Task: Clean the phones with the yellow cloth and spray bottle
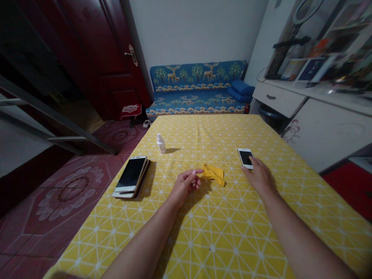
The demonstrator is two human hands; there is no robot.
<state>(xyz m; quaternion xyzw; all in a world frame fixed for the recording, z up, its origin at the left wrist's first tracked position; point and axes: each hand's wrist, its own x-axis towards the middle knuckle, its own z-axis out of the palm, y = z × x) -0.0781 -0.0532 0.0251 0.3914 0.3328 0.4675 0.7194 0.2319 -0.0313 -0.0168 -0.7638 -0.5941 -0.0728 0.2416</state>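
Observation:
My left hand [184, 185] rests low over the yellow tablecloth, fingers loosely curled, its fingertips reaching the left end of a crumpled yellow cloth [213, 174]. Nothing shows inside that hand. My right hand [258, 177] lies flat and spread, fingertips at the lower edge of a white smartphone [245, 157] with a dark screen. To the left, a larger gold-backed smartphone [130, 176] lies on top of other flat devices. Beyond it stands a small white spray bottle [161, 144].
The table's yellow patterned cloth [192, 228] covers the surface, ending at a left edge above a red patterned floor. A blue deer-print sofa [196, 87] stands beyond the far end. A dark red door is at the left, and white cabinets with a cluttered shelf are at the right.

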